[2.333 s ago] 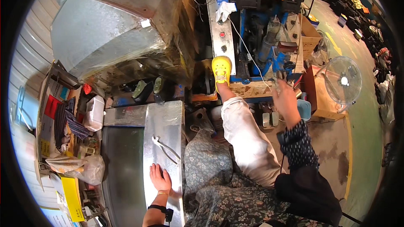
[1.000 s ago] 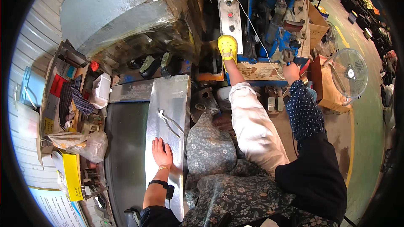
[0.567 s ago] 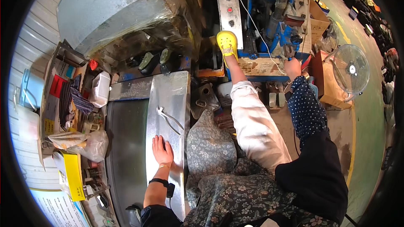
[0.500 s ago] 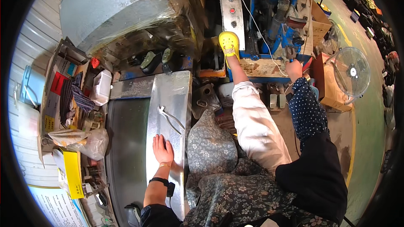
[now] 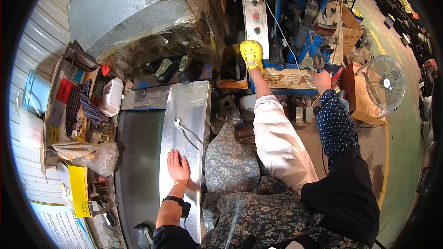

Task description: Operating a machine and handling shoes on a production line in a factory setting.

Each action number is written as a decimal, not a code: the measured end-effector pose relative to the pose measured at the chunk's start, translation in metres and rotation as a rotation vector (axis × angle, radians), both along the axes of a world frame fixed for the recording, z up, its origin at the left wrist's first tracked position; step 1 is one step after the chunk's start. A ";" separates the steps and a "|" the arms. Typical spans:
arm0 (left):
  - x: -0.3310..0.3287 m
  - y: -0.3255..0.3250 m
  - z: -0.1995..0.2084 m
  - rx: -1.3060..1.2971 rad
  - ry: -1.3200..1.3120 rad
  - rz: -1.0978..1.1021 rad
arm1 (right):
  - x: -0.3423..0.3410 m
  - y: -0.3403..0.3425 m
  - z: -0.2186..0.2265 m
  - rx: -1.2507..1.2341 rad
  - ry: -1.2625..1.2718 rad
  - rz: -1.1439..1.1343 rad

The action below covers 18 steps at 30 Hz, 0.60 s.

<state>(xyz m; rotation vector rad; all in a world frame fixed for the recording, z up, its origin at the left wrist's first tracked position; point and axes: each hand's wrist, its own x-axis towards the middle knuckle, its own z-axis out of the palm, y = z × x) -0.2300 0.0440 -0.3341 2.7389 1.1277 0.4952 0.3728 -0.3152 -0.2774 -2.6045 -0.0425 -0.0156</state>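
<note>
My left hand [image 5: 178,167] lies flat with fingers stretched on a shiny metal tabletop [image 5: 187,106]. Just beyond its fingertips rest metal pliers [image 5: 186,133] with curved handles, not touched by the hand. At the front of a blue machine [image 5: 318,48], my right hand [image 5: 322,81] is closed low beside a blue metal part; what its fingers hold is hidden. My leg in white trousers stretches forward, and its yellow clog [image 5: 251,54] is raised against the machine's front, below a panel [image 5: 255,20] with buttons.
Two dark shoes [image 5: 167,70] stand beyond the tabletop under a metal hood [image 5: 134,9]. A dark conveyor belt [image 5: 138,157] runs along its left side. Shelves at left hold cloths, a plastic bag [image 5: 105,158] and a yellow box [image 5: 79,189]. A round fan [image 5: 386,83] and cartons [image 5: 357,94] stand at right.
The whole view has shifted slightly, with the scene sitting a little lower in the picture. My left hand stays flat on the metal, and my right hand keeps its place at the machine.
</note>
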 end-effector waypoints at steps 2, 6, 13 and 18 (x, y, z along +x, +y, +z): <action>0.001 0.000 0.000 0.010 -0.002 -0.006 | 0.001 0.000 0.001 0.033 0.010 -0.025; 0.004 -0.004 0.004 -0.016 0.012 0.010 | 0.001 -0.001 0.001 -0.005 0.003 -0.028; 0.008 -0.003 0.002 0.004 0.002 -0.001 | 0.010 -0.007 -0.005 -0.009 -0.013 -0.017; 0.002 -0.002 0.006 -0.009 -0.003 0.033 | 0.027 0.005 -0.024 -0.058 -0.026 0.003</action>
